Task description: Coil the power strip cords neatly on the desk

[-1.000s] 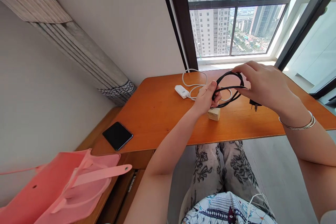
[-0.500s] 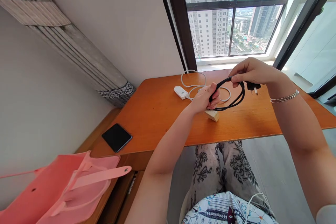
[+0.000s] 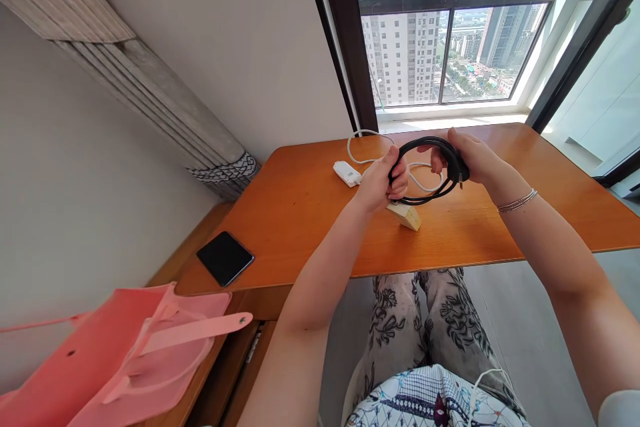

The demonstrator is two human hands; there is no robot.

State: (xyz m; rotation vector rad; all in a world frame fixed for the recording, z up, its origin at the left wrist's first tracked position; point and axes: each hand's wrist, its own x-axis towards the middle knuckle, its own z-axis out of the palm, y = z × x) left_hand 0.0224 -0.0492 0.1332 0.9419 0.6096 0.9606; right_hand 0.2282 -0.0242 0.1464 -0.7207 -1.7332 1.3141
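Note:
Both of my hands hold a coiled black power cable [image 3: 425,144] a little above the orange wooden table [image 3: 310,213]. My left hand [image 3: 379,180] grips the left side of the coil with closed fingers. On the right side, my right hand [image 3: 467,155] is closed around the coil where the black plug sticks out. Just below the coil a small pale wooden block [image 3: 405,215] lies on the table. Behind the coil sit a white adapter [image 3: 347,173] and its looped white cable [image 3: 367,141].
A black phone [image 3: 225,257] lies on the table's near left corner. A pink bag [image 3: 125,353] with a strap sits at lower left. A rolled grey mat [image 3: 150,90] leans on the wall. A large window is beyond the table. My patterned trousers show below.
My right hand swung round the coil, laying on another loop, and now holds the plug end against it. The coil sits tighter between both hands.

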